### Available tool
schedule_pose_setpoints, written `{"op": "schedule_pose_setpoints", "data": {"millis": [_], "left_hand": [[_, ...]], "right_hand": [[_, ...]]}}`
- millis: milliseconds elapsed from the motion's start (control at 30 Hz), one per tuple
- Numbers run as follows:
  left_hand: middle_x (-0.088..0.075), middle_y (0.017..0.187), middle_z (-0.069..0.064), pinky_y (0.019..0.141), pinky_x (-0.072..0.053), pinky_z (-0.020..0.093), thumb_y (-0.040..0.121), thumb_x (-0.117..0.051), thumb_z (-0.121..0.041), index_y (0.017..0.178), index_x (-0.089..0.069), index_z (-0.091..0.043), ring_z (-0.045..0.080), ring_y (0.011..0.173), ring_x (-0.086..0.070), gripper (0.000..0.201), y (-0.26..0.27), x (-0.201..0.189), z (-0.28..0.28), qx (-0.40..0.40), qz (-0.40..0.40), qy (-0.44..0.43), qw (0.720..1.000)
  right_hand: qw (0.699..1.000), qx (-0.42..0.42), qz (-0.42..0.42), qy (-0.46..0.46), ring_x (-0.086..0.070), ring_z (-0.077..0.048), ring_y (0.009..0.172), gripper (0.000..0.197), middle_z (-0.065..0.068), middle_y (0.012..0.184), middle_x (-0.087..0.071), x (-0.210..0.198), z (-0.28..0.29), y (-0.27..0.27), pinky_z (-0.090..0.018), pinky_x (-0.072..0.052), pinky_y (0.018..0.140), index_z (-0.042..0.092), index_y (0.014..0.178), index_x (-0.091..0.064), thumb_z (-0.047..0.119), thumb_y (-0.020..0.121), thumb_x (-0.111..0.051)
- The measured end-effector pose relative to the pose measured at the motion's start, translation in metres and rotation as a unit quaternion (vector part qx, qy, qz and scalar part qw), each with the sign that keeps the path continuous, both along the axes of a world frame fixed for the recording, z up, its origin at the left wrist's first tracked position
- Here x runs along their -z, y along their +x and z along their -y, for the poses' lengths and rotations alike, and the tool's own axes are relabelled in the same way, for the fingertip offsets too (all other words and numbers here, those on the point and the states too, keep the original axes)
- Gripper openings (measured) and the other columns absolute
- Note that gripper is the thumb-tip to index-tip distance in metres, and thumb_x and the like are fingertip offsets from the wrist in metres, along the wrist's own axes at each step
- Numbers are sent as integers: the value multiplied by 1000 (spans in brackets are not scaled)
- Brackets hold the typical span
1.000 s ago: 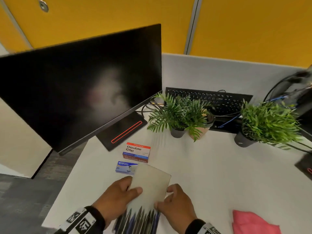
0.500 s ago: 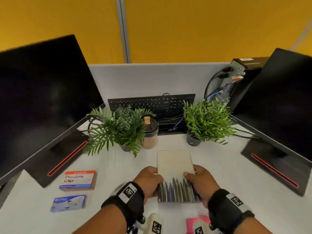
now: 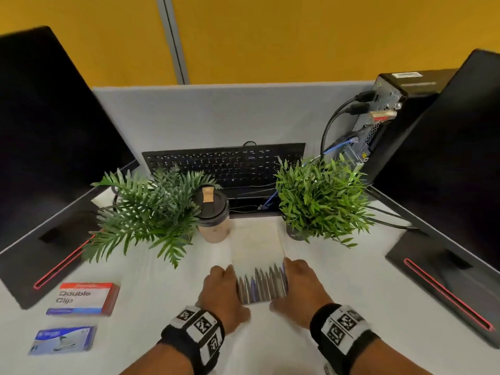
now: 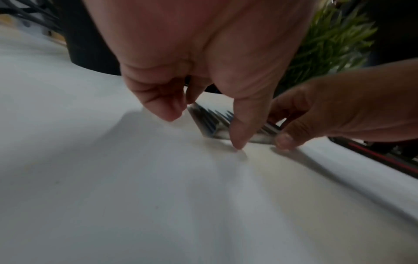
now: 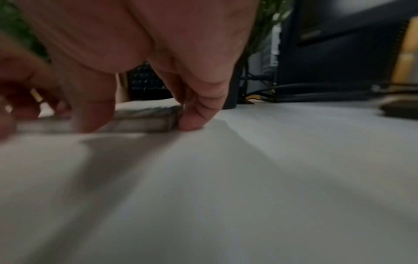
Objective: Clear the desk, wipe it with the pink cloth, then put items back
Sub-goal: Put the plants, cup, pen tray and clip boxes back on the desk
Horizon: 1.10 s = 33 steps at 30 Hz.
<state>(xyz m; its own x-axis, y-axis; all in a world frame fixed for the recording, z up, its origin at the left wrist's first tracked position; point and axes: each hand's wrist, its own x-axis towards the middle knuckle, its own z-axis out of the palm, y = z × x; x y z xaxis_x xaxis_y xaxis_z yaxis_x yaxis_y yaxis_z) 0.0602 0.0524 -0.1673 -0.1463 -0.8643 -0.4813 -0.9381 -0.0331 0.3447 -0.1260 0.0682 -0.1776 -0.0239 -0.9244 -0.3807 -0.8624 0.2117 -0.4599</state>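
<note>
A flat clear pen pack [image 3: 258,269] lies on the white desk [image 3: 351,280], between the two plants. My left hand [image 3: 221,290] holds its left edge and my right hand [image 3: 300,288] holds its right edge, fingers curled down over the sides. The left wrist view shows the pen pack [image 4: 210,123] low on the desk with my left fingers [image 4: 168,109] at its side. From the right wrist, a right finger [image 5: 190,121] presses the corner of the pen pack [image 5: 140,119]. No pink cloth is in view.
A lidded coffee cup [image 3: 212,213] and a fern plant [image 3: 146,212] stand left of the pack, and a bushy plant [image 3: 322,198] right of it. A keyboard [image 3: 224,165] leans behind. Monitors [image 3: 48,125] flank both sides. A Double Clip box [image 3: 84,299] and a blue box [image 3: 63,339] lie front left.
The head view swung from the left monitor to the desk's middle. Both hands carried the pen pack from beside the small boxes forward to between the two plants.
</note>
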Motion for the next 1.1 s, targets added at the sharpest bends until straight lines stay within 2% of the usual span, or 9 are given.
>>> {"op": "schedule_pose_setpoints", "data": {"millis": [67,167,400,600,800,933,1000,1033,1100], "left_hand": [[-36,98,-2,83,-52,32,62,-70,-36,109,-48,-22,25,99,-55,53,-4,4,4,4,2,-19,1000],[-43,103,2,83,-53,35,67,-69,-31,106,-49,-20,26,97,-57,46,-9,5,14,-13,-10,-31,999],[-46,101,3,82,-54,38,66,-69,-26,104,-51,-20,25,91,-56,43,-10,14,26,-35,-49,-38,997],[-47,100,1,82,-54,38,66,-70,-29,102,-51,-22,22,89,-55,41,-11,21,29,-45,-61,-50,996],[-47,99,2,79,-55,37,66,-71,-29,99,-51,-22,22,86,-54,39,-13,18,27,-56,-56,-46,996],[-47,111,2,89,-53,38,66,-74,-34,115,-47,-22,23,104,-54,57,-12,10,19,-61,-40,-44,996],[-42,128,3,101,-47,38,75,-71,-36,136,-40,-19,23,121,-48,71,-2,3,7,-77,-47,-53,995],[-39,133,1,104,-45,37,80,-67,-37,142,-36,-19,21,126,-45,72,7,-2,-1,-87,-54,-70,992],[-44,130,-2,102,-45,35,86,-58,-36,139,-41,-22,16,122,-49,57,33,-13,-17,-97,-64,-122,986]], "right_hand": [[1000,-12,-4,-24,-50,-18,106,69,3,112,-43,7,2,-1,-26,-47,92,21,121,-43,40,63,-77],[999,9,16,-47,-53,-16,99,60,4,106,-42,10,10,-4,-24,-48,88,23,112,-46,37,63,-78],[998,30,40,-45,-54,-17,96,71,2,107,-44,15,25,-8,-26,-50,89,21,117,-46,39,58,-82],[996,52,57,-43,-56,-15,90,64,6,102,-43,17,29,-8,-30,-53,89,26,108,-48,35,56,-83],[997,55,52,-26,-57,-16,95,71,5,105,-43,15,30,-9,-27,-51,88,24,116,-47,35,56,-83],[994,74,60,-49,-54,-19,104,83,3,113,-42,3,17,-10,-32,-50,92,30,132,-36,27,62,-80],[993,75,33,-83,-54,-20,101,73,2,113,-43,-10,7,-9,-33,-50,88,29,131,-38,25,69,-76],[993,63,18,-99,-54,-19,95,58,2,109,-46,-18,0,-3,-32,-50,83,28,123,-44,25,73,-74],[993,14,5,-118,-54,-14,80,26,6,94,-52,-36,-12,20,-27,-48,72,28,100,-53,26,80,-69]]}}
